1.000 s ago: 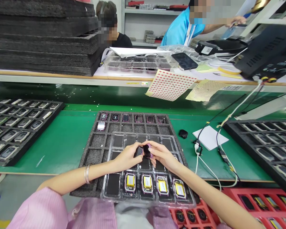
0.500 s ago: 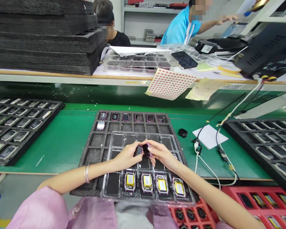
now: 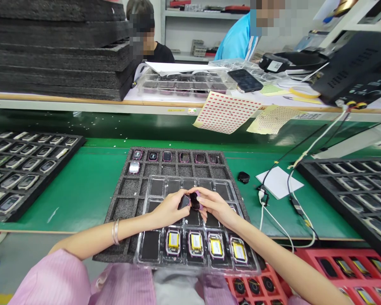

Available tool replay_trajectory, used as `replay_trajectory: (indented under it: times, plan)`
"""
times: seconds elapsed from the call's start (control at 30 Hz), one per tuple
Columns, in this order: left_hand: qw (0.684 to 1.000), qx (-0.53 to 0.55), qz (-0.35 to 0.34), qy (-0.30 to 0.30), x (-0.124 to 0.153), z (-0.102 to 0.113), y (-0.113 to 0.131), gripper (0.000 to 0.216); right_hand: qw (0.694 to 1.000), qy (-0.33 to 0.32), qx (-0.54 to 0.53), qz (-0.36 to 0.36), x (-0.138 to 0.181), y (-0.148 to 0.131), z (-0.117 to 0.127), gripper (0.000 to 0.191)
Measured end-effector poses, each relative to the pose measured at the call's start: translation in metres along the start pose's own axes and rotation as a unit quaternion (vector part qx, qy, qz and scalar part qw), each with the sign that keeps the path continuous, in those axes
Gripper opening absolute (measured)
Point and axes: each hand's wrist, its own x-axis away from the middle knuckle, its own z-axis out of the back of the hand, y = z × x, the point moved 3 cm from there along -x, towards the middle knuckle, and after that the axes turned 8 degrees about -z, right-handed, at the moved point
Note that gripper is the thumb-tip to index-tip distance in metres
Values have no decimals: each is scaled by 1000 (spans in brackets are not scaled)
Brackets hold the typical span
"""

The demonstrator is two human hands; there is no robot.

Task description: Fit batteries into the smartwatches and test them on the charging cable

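Observation:
Both hands meet above the clear plastic tray (image 3: 197, 267). My left hand (image 3: 169, 208) is closed on a dark, rounded-square watch screen part (image 3: 184, 201). In my right hand (image 3: 216, 205) is a purple-edged black watch case (image 3: 194, 201), pinched between thumb and fingers. The two pieces are side by side; whether they are joined I cannot tell. In the tray's front row lie several watch bodies (image 3: 196, 243) with yellow-wrapped batteries facing up. Under the tray is a grey foam tray (image 3: 122, 199), holding purple-rimmed watches (image 3: 167, 156) along its far row.
Foam trays of watch frames stand at left (image 3: 28, 180) and right (image 3: 362, 199). A red tray (image 3: 328, 254) sits low at right. Cables (image 3: 294, 199) cross the right bench beside white paper (image 3: 280, 182) and a small black piece (image 3: 243, 177). Two people are beyond the shelf (image 3: 165, 106).
My hands and the pieces in them stay practically still. Across the shelf, the person in blue has drawn back an arm that was stretched out to the right.

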Motion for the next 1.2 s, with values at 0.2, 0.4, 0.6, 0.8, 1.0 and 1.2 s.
replay_trajectory:
  times: [0.2,0.4,0.6,0.8,1.0,1.2]
  plan:
    - [1000,-11,6,1,1,0,2,38,1000,-7,1,-2,-1,3,2,35]
    - [1000,1,-10,7,1,0,0,42,1000,-17,-2,1,-3,3,3,36]
    - [1000,-19,7,-1,15,-9,-20,45,997,-71,-31,3,5,11,-3,37]
    - [997,-69,40,-3,20,-10,-45,52,994,-107,-13,36,10,15,1,36]
    - [991,-97,91,2,20,-6,-43,58,993,-111,-5,35,11,15,-2,32]
    - [991,-93,95,-11,19,-7,-36,61,993,-107,-16,38,8,16,0,28]
